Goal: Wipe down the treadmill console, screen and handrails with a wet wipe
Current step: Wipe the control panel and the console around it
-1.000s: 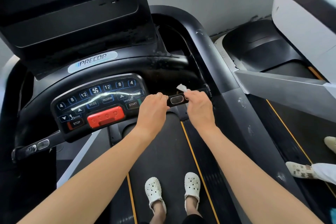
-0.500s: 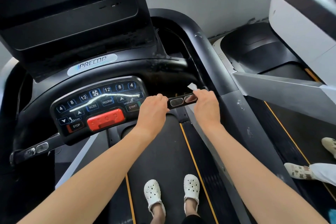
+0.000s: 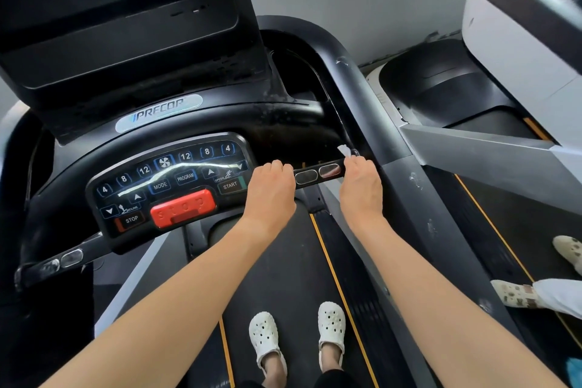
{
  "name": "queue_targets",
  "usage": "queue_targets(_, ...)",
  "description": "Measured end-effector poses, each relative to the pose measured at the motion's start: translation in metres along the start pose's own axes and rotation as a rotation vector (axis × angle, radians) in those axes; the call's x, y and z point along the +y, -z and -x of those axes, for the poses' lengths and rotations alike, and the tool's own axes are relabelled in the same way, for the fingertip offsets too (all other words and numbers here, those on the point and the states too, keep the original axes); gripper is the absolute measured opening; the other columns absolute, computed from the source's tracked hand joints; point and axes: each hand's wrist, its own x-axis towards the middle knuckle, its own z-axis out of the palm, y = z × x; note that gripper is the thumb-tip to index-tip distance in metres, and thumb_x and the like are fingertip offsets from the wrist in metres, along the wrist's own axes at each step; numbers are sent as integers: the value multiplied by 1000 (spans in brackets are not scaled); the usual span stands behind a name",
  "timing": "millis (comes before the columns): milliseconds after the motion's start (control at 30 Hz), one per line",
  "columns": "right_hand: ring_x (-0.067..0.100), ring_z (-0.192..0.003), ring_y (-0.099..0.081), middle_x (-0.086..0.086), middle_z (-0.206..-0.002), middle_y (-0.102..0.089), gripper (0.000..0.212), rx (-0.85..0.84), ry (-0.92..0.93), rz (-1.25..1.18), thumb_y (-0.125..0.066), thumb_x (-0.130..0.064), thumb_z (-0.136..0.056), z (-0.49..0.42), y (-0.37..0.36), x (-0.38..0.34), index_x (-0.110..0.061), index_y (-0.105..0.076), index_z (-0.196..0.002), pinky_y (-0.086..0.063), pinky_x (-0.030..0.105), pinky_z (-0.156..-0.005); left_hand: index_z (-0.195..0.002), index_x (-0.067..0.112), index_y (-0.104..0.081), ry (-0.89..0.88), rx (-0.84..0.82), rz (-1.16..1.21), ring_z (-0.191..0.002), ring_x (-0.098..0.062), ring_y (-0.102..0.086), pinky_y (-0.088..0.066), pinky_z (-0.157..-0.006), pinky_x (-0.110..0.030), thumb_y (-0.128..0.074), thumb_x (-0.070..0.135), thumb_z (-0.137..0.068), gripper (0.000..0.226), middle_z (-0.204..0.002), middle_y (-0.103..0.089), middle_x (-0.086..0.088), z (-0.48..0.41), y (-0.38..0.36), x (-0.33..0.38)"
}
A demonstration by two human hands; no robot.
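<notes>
The right hand (image 3: 362, 189) curls over the outer end of the handrail (image 3: 316, 175), pinning the wet wipe (image 3: 344, 149), whose white corner sticks up behind the knuckles. The left hand (image 3: 271, 190) grips its inner end, just beside the console (image 3: 170, 179).

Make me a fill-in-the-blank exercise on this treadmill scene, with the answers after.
The right hand holds the wet wipe against the ____ end of the grip bar.
The left hand grips the bar beside the button marked ____.
The large pad under the keypad is coloured ____.
Answers: right, START, red.
</notes>
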Motion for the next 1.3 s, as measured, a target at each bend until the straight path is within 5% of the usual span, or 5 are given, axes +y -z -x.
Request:
queue_targets(233, 33, -91, -62, 16, -105, -65, 36, 48, -37, -84, -62, 17, -82, 36, -10, 11, 5, -65, -116, -57, 41, -79, -117, 13, -64, -8, -11, 107, -102, -25, -54, -47, -82, -37, -61, 30, -96, 27, -113, -58, -4, -19, -6, 22)
queue_targets(600, 27, -94, -54, 13, -104, -61, 23, -95, 89, 122, -63, 9, -87, -16, 6, -7, 1, -63, -108, -51, 33, -75, -122, 15, -65, -23, -25, 147, -102, -22, -56, -53, -83, -38, -70, 37, -95, 35, -110, -59, -2, -30, -7, 15)
queue_targets(833, 25, -88, -56, 12, -107, -59, 40, -101, 46, 88, -68, 12, -82, 11, 5, 5, 4, -62, -120, -55, 34, -76, -120, 14, -63, -34, -18, 153, -100, -21, -54, -50, -81, -36, -69, 36, -96, 34, -109, -57, -2, -30, -9, 14)
queue_targets(1067, 19, -70, -47, 9, -102, -51, 12, 20, 61, 45, -58, 8, -93, 13, 20, 6, 3, -61, -103, -48, 31, -62, -114, 14, -65, -57, -31, 153, -104, -25, -52, -47, -80, -36, -65, 37, -92, 32, -112, -56, -4, -47, -9, 26)
queue_targets(1300, 28, -83, -59, 15, -101, -56, 17, -230, 128, 319, -70, 11, -83, -10, 26, -7, 4, -67, -98, -58, 39, -68, -133, 20, -64, -76, -67, 305, -109, -21, -52, -51, -87, -37, -70, 42, -94, 45, -116, -57, 0, -59, -20, 25)
